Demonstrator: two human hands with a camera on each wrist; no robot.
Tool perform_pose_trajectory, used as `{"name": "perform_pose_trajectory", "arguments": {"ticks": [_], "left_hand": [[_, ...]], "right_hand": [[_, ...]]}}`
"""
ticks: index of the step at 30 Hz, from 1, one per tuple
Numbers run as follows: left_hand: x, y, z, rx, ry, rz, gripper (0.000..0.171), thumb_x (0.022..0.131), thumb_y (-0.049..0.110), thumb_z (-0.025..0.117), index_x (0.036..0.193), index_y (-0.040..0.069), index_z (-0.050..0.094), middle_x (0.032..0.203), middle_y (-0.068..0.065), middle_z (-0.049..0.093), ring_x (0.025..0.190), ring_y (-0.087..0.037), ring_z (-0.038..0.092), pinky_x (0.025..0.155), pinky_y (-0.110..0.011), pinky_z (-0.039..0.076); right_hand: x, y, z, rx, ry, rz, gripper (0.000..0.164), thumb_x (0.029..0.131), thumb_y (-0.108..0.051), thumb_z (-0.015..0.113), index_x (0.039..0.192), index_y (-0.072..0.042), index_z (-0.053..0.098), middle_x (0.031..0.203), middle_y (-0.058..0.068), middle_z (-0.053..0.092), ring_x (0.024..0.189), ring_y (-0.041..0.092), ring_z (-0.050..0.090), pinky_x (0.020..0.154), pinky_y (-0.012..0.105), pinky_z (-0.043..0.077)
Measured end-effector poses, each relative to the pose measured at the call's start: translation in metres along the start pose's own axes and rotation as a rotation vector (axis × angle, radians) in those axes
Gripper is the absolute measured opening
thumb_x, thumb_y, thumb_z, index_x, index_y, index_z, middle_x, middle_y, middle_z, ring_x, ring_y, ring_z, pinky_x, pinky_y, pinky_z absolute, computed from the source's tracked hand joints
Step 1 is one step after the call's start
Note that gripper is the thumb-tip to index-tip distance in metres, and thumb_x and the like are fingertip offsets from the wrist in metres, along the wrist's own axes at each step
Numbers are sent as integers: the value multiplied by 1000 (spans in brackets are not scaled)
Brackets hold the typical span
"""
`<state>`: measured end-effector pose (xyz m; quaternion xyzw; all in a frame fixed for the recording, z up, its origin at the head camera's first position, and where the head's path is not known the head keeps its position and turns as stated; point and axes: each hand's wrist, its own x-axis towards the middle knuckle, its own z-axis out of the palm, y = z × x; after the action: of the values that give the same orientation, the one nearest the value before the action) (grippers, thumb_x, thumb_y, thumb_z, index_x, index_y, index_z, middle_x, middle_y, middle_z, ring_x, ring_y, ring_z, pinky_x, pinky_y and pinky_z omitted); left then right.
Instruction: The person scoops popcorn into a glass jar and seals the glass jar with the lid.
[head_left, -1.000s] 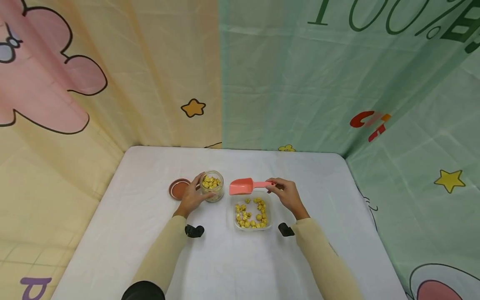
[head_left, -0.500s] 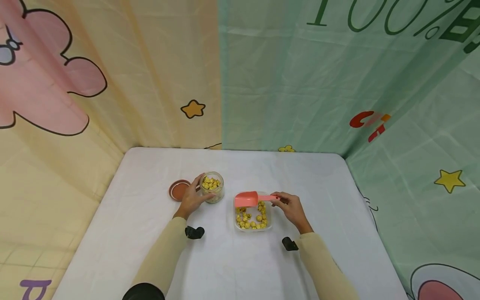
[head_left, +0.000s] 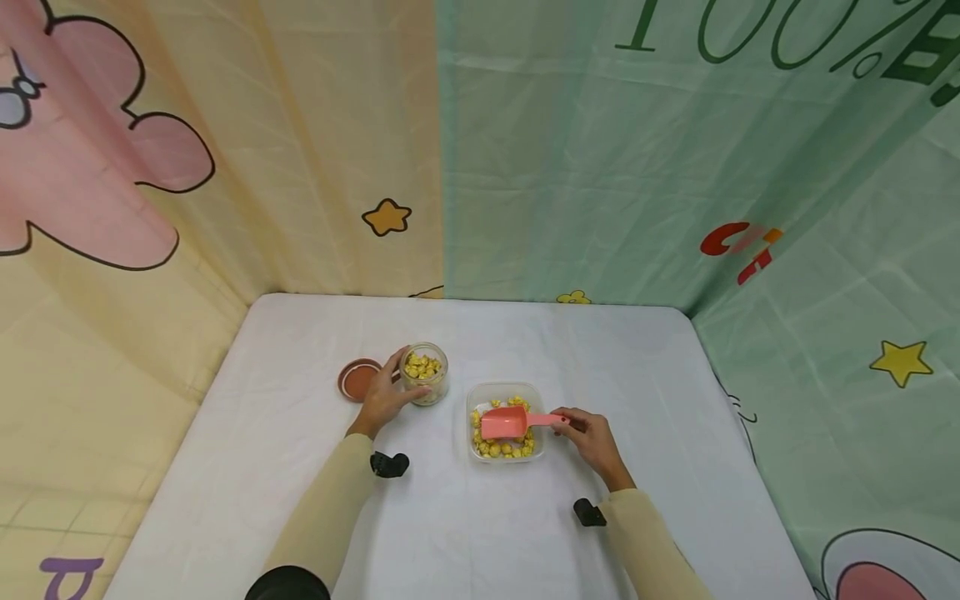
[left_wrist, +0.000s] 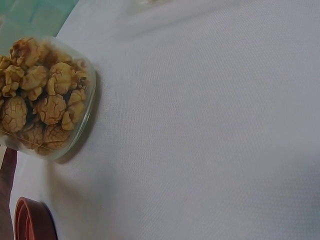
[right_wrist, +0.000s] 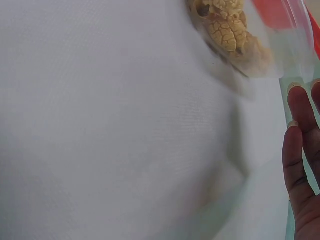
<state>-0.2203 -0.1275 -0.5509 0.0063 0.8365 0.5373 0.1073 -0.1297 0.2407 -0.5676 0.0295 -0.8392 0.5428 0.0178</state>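
Note:
My left hand [head_left: 384, 402] holds a glass jar [head_left: 435, 393] from its left side, thumb and fingers around it. Popcorn [left_wrist: 42, 95] shows through the jar's wall in the left wrist view. My right hand [head_left: 592, 437] pinches the handle of a pink scoop [head_left: 504, 423] between thumb and fingers. The scoop's bowl lies over the clear plastic container [head_left: 487, 392], overlapping the popcorn [head_left: 495, 448] inside it. In the right wrist view, some right fingers [right_wrist: 295, 150] extend beside the container, and only a red part of the scoop shows.
A reddish-brown jar lid [head_left: 358, 380] lies just left of the jar, close to my left hand. White cloth covers the table [head_left: 465, 533]. Printed curtains [head_left: 555, 167] stand behind the table and along its sides.
My right hand has moved the scoop toward me and slightly right, from beyond the container's far edge to over its middle. The left hand and jar have stayed in place.

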Motion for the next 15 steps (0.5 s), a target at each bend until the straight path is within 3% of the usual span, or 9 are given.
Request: {"name": "perform_pose_trajectory", "arguments": {"ticks": [6, 15], "left_hand": [[1, -1, -1, 2, 0, -1, 98, 75, 29, 84, 153, 21, 25, 156, -14, 29, 138, -38, 34, 113, -52, 31], [-1, -1, -1, -9, -7, 11, 96, 76, 26, 83, 153, 21, 26, 155, -14, 30, 138, -37, 33, 113, -51, 31]], "right_hand": [[-4, 1, 1, 11, 8, 26, 22, 87, -14, 70, 105, -1, 72, 83, 7, 69, 74, 25, 64, 66, 27, 55], [-2, -1, 5, -31, 0, 36, 26, 86, -18, 71, 107, -1, 72, 86, 6, 70, 73, 14, 64, 66, 22, 55]]}}
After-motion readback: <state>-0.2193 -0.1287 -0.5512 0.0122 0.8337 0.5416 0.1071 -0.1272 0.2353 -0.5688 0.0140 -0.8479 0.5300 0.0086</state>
